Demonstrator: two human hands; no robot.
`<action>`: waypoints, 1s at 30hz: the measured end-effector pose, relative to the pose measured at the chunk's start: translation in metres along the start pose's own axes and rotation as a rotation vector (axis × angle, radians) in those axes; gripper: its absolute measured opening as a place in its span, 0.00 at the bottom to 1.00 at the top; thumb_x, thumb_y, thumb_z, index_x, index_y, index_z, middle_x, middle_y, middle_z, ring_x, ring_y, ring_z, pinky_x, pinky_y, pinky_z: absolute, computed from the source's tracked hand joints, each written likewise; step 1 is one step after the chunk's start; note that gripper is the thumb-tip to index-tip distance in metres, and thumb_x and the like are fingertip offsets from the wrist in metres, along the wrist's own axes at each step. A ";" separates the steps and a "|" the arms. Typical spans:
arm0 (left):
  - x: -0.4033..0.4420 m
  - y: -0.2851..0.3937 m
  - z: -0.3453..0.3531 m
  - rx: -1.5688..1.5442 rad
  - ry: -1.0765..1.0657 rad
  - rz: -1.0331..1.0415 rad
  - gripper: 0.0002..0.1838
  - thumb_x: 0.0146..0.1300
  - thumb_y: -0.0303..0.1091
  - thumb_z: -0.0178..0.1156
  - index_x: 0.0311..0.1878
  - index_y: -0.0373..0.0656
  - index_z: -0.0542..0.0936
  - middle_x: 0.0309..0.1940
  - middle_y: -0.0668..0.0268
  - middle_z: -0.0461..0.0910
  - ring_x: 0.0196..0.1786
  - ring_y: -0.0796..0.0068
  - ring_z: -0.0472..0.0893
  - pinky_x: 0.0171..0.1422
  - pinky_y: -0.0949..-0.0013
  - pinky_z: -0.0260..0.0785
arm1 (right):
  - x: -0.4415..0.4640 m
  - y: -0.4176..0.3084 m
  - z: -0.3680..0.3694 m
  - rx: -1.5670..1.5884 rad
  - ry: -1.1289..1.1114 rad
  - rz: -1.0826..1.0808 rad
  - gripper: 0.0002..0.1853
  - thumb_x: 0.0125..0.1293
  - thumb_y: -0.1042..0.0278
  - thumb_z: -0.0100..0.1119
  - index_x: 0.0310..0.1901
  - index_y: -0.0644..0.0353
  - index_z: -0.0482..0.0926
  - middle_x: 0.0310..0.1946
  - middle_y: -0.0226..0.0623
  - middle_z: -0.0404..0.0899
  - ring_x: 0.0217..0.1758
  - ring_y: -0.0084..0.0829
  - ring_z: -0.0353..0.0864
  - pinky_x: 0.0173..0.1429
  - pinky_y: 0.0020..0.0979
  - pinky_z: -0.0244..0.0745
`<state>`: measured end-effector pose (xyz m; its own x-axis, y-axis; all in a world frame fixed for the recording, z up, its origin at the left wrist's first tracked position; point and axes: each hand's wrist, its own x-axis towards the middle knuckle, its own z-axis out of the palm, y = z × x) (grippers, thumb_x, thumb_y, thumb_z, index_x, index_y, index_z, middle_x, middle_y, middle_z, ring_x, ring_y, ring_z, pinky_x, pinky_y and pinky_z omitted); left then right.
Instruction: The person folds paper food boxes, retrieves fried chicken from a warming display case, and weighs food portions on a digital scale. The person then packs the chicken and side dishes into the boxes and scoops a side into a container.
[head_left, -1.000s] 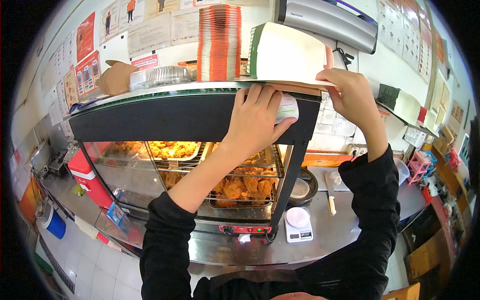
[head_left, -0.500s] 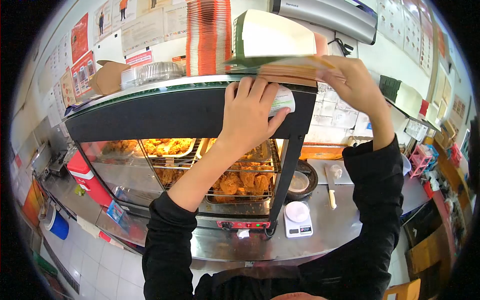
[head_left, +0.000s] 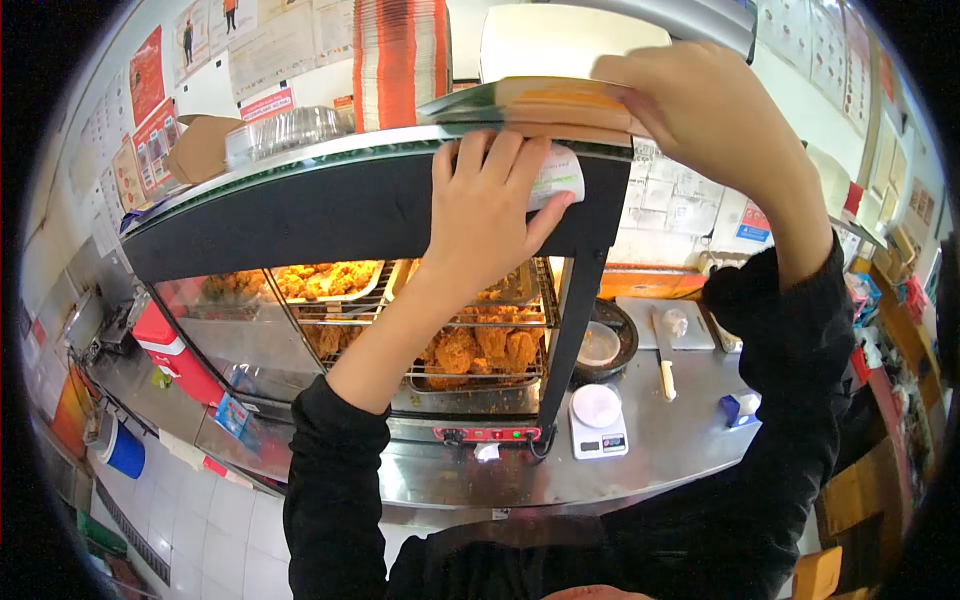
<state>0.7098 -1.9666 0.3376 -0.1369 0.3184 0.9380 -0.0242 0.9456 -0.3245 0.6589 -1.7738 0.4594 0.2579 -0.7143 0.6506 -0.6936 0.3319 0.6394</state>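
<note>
My right hand point(head_left: 690, 110) is closed on the right end of a flat green-and-orange cardboard food carton point(head_left: 550, 98), blurred by motion above the top of a food warmer point(head_left: 330, 215). A larger white carton point(head_left: 560, 42) stands behind it. My left hand point(head_left: 490, 195) rests over the warmer's upper front edge, its fingers apart and thumb stretched to the right. Beside that thumb is a white printed piece point(head_left: 560, 178), partly hidden; I cannot tell if it is stuck to the warmer. Trays of fried chicken point(head_left: 480, 345) sit behind the glass.
A tall stack of red-and-white cartons point(head_left: 400, 65) and clear plastic lids point(head_left: 305, 126) stand on top of the warmer. On the steel counter point(head_left: 670, 430) are a kitchen scale point(head_left: 598, 430), a knife point(head_left: 666, 370), a dark pan point(head_left: 622, 345) and a small blue box point(head_left: 740, 408).
My right hand has moved up with the flat carton, which now covers the lower part of the white carton. My left hand stays on the warmer's edge. The whole view has shifted slightly.
</note>
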 end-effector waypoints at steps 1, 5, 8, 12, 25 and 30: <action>0.000 -0.001 0.001 -0.007 -0.015 -0.006 0.24 0.50 0.47 0.64 0.46 0.43 0.75 0.41 0.65 0.71 0.46 0.63 0.69 0.52 0.57 0.58 | 0.004 -0.004 0.002 0.026 0.016 -0.048 0.06 0.61 0.69 0.52 0.38 0.55 0.77 0.27 0.44 0.76 0.33 0.48 0.75 0.36 0.45 0.67; 0.002 -0.003 -0.001 0.034 -0.099 -0.053 0.24 0.50 0.52 0.65 0.45 0.46 0.78 0.45 0.66 0.74 0.51 0.61 0.69 0.52 0.57 0.58 | 0.039 -0.023 -0.034 0.030 -0.527 0.185 0.19 0.63 0.54 0.51 0.51 0.55 0.74 0.36 0.50 0.79 0.40 0.41 0.80 0.45 0.41 0.73; 0.001 -0.005 -0.002 0.144 0.047 0.033 0.25 0.46 0.55 0.67 0.41 0.47 0.80 0.46 0.65 0.74 0.50 0.62 0.70 0.51 0.56 0.61 | 0.017 -0.019 -0.014 -0.011 -0.354 0.174 0.25 0.65 0.47 0.50 0.55 0.58 0.72 0.37 0.53 0.79 0.42 0.41 0.80 0.46 0.41 0.74; 0.008 -0.001 -0.012 0.026 -0.219 -0.028 0.28 0.48 0.54 0.66 0.45 0.41 0.77 0.43 0.60 0.73 0.50 0.60 0.70 0.53 0.58 0.61 | -0.007 -0.011 -0.003 -0.011 0.169 -0.155 0.29 0.61 0.46 0.55 0.54 0.64 0.72 0.39 0.50 0.79 0.38 0.44 0.79 0.43 0.40 0.74; 0.000 -0.016 -0.016 0.206 -0.190 0.044 0.22 0.56 0.44 0.65 0.49 0.40 0.78 0.47 0.60 0.77 0.50 0.55 0.74 0.57 0.60 0.64 | -0.249 -0.008 0.063 0.839 -0.085 0.752 0.12 0.61 0.69 0.59 0.46 0.61 0.80 0.27 0.27 0.79 0.29 0.15 0.74 0.35 0.19 0.66; -0.051 0.026 -0.003 -0.176 0.226 -0.264 0.29 0.60 0.33 0.58 0.60 0.27 0.61 0.57 0.47 0.69 0.61 0.58 0.68 0.67 0.59 0.57 | -0.449 0.033 0.275 0.476 -0.521 1.086 0.15 0.59 0.64 0.57 0.47 0.56 0.77 0.28 0.40 0.81 0.26 0.35 0.80 0.34 0.34 0.75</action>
<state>0.7195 -1.9581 0.2813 0.0731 0.0509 0.9960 0.1431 0.9878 -0.0610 0.3347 -1.6119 0.0761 -0.8006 -0.4092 0.4377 -0.5792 0.7158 -0.3902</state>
